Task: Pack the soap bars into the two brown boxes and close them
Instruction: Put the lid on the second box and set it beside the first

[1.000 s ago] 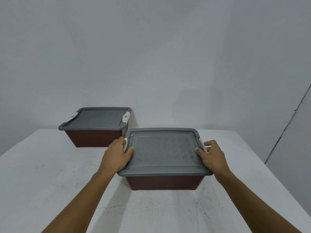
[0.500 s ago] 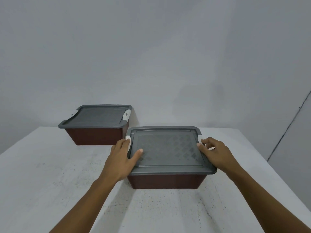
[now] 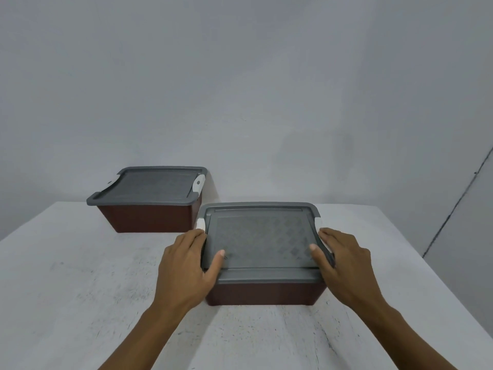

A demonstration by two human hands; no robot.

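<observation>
Hands on near lid (image 3: 261, 236): left hand (image 3: 184, 265) grips left edge, right hand (image 3: 346, 265) grips right edge, thumbs on top. Near box (image 3: 266, 292) sits mid-desk (image 3: 80, 289). Press both sides evenly, then snap white latch (image 3: 200, 223) down. Far box (image 3: 146, 217) behind-left, lidded; contents hidden.

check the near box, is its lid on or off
On: the grey lid lies flat across the near brown box, left hand and right hand gripping its sides. Latched or not: cannot tell.
</observation>
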